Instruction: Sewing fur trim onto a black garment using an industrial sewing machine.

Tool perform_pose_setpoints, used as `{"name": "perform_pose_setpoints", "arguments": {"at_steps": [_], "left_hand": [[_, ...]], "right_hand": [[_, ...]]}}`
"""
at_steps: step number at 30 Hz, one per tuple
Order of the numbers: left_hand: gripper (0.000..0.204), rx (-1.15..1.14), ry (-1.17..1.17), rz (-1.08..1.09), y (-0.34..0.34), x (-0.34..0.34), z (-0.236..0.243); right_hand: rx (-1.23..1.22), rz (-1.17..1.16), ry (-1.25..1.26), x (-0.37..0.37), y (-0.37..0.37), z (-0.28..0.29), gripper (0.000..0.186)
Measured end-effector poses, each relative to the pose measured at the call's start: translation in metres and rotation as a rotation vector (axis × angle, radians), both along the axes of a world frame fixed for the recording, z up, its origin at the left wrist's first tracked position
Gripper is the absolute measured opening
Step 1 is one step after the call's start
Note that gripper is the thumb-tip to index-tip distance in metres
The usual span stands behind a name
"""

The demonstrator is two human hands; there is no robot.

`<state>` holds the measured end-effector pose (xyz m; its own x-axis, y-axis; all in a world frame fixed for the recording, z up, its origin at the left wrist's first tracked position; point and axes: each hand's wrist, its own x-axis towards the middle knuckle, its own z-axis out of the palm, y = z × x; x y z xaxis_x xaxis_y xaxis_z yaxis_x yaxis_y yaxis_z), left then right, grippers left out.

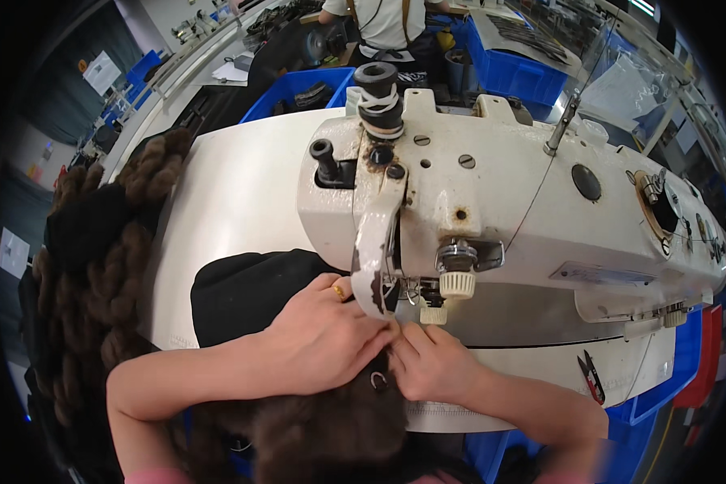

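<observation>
A white sewing machine with worn paint stands in front of me, its head over the white tabletop. Black cloth lies flat to the left of the needle area, and brown fur hangs at the table's near edge. My left hand, with a gold ring on one finger, presses on the cloth, its fingertips pinched close by the needle area. Just right of it, my right hand has its fingers curled in on the same work. A small metal ring shows below the hands. The needle and stitching point are hidden.
Red-and-black thread snips lie on the table at the right. Brown fur pieces with black cloth are heaped at the left. Behind the machine are a blue bin, another blue bin and a seated person. A thread runs up from the machine.
</observation>
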<state>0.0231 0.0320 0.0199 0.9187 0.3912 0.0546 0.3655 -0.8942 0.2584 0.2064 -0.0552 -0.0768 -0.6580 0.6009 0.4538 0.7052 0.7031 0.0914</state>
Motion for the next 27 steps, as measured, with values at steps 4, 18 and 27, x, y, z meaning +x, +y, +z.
{"name": "perform_pose_setpoints", "arguments": {"at_steps": [4, 18, 27], "left_hand": [[0.013, -0.007, -0.164, 0.167, 0.004, 0.001, -0.035], [0.023, -0.028, -0.116, 0.171, 0.008, 0.001, -0.039], [0.028, 0.14, -0.106, 0.083, 0.004, 0.0, -0.042]], "right_hand": [[0.084, -0.079, 0.056, -0.002, 0.004, -0.005, 0.028], [-0.009, -0.313, 0.125, 0.023, 0.022, -0.003, 0.01], [-0.216, -0.31, 0.538, 0.04, 0.031, -0.017, 0.017]]}}
